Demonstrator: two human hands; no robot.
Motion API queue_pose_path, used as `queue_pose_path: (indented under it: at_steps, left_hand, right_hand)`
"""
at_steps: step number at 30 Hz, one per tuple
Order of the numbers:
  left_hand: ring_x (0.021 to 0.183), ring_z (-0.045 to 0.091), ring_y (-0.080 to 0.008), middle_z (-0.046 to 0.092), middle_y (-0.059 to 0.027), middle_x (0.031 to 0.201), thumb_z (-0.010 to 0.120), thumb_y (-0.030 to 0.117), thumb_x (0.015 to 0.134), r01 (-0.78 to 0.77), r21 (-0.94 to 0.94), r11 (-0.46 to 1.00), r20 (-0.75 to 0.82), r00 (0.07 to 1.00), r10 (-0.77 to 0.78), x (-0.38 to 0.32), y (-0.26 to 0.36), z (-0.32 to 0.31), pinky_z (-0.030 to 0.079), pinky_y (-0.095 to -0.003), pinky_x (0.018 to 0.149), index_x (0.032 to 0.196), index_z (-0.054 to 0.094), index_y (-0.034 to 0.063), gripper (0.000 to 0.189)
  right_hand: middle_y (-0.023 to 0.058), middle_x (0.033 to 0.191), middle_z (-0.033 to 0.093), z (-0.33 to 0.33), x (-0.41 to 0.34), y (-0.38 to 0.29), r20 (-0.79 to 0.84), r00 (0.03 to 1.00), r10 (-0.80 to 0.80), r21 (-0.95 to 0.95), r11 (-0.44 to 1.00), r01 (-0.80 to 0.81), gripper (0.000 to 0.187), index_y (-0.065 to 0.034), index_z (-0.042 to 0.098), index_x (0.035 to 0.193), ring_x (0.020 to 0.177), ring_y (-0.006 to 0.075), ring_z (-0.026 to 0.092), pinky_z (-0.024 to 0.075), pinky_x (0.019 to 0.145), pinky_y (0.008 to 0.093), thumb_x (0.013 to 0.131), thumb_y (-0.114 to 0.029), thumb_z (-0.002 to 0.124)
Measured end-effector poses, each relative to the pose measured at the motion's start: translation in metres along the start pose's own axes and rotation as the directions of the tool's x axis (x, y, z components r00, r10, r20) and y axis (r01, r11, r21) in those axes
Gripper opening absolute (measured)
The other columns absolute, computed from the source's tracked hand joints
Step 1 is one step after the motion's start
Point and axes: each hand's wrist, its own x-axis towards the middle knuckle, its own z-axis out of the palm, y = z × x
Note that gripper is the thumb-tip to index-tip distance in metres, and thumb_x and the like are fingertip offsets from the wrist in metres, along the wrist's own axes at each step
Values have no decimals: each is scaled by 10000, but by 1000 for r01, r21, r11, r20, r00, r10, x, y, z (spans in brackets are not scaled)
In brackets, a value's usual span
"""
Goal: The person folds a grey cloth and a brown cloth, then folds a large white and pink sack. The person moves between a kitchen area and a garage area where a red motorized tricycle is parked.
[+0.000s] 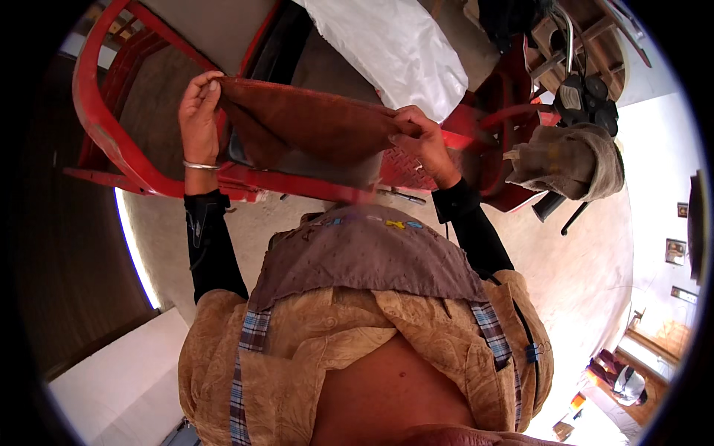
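Observation:
A rust-brown cloth (318, 122) is stretched between my two hands, its top edge pulled nearly straight and its lower part hanging in folds. My left hand (202, 117) pinches one top corner between thumb and fingers; a metal bangle is on that wrist. The other end of the top edge is gripped by my right hand (421, 142). Beneath and behind the cloth stands a red metal vehicle frame (128, 161) with a patterned red footplate (404, 167). A white plastic sheet (401, 56) lies just beyond the cloth, near my right hand.
At the right are handlebars with a black grip (549, 206), and a grey-brown cloth (580, 161) wrapped over them. Wooden furniture (602, 50) stands behind. A dark door panel (67, 240) is at the left. Another person (627, 384) is far off at the lower right.

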Motion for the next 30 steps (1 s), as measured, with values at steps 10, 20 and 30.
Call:
queue_pose_path:
  at_steps: [10, 20, 30]
  left_hand:
    - [924, 536, -72, 598, -6, 998, 532, 79, 920, 27, 10, 1000, -49, 998, -27, -3, -14, -17, 399, -213, 838, 1061, 593, 31, 161]
    - [949, 541, -109, 595, -9, 1013, 541, 129, 926, 49, 11, 999, -45, 998, -48, -11, -15, -20, 410, -252, 860, 1082, 595, 52, 182]
    - [951, 545, -105, 596, -10, 1006, 557, 72, 900, 101, 98, 990, -74, 993, -94, -17, -30, -24, 410, -246, 879, 1053, 593, 58, 157]
  right_hand:
    - [15, 1006, 520, 9, 4, -7, -232, 969, -81, 282, 948, 147, 243, -26, 596, 855, 903, 96, 503, 427, 769, 225, 686, 147, 613]
    - [20, 928, 573, 1, 6, -28, -159, 986, 42, 320, 948, 11, 298, -30, 576, 991, 871, 108, 556, 450, 784, 233, 744, 135, 591]
    - [-6, 807, 611, -38, 21, -20, 3, 984, 176, -48, 983, -176, 201, 6, 635, 902, 789, 75, 546, 452, 718, 224, 712, 53, 683]
